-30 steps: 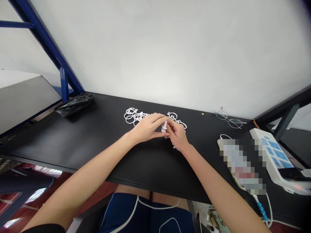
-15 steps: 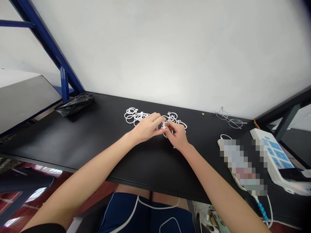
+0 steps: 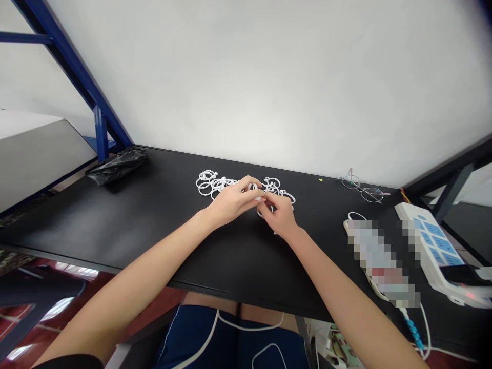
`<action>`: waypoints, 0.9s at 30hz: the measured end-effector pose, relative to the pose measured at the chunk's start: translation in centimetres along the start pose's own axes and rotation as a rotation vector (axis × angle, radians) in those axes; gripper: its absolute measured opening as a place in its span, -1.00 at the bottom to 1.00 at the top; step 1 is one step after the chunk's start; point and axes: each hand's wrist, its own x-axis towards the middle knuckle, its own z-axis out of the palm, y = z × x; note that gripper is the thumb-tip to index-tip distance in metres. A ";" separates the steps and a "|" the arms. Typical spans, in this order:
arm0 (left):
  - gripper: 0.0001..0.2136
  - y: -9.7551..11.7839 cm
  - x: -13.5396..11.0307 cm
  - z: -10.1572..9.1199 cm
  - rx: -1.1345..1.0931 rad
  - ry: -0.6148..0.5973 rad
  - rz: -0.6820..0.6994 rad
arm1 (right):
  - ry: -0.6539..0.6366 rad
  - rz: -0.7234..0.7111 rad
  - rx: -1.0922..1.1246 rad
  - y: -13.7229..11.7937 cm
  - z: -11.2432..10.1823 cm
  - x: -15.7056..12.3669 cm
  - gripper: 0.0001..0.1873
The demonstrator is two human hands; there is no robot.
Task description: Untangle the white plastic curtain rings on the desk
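Observation:
Both of my hands meet over the middle of the black table (image 3: 154, 225). My left hand (image 3: 232, 201) and my right hand (image 3: 279, 212) are closed in pinches on one small white plastic ring (image 3: 263, 197) held between their fingertips. A heap of white rings (image 3: 210, 183) lies just behind my left hand. More white rings (image 3: 277, 187) lie behind my right hand, partly hidden by the fingers.
A crumpled black plastic bag (image 3: 117, 166) lies at the back left. Wire-rimmed glasses (image 3: 363, 189) rest near the wall on the right. A white power strip (image 3: 436, 246), a blurred object (image 3: 378, 259) and white cables (image 3: 418, 328) occupy the right edge. Blue steel frame (image 3: 98, 128) stands behind left.
The fingertips of both hands have shifted slightly on the small white ring, drawing closer together. My arms and everything on the table stay in place.

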 end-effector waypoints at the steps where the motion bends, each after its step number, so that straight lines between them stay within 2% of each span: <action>1: -0.76 -0.1 0.0 0.0 0.023 0.013 0.003 | 0.003 0.000 -0.004 -0.1 0.0 0.0 -0.70; 8: -0.69 0.0 0.2 -0.1 0.079 0.037 0.011 | -0.006 0.010 -0.010 -0.2 0.1 0.0 -0.67; 17: -0.71 0.0 0.2 0.0 0.054 0.066 -0.002 | 0.025 -0.040 -0.010 -0.2 0.1 0.1 -0.67; 27: -0.69 0.3 0.3 -0.2 0.036 0.016 -0.047 | 0.022 -0.032 -0.008 -0.2 0.2 0.0 -0.66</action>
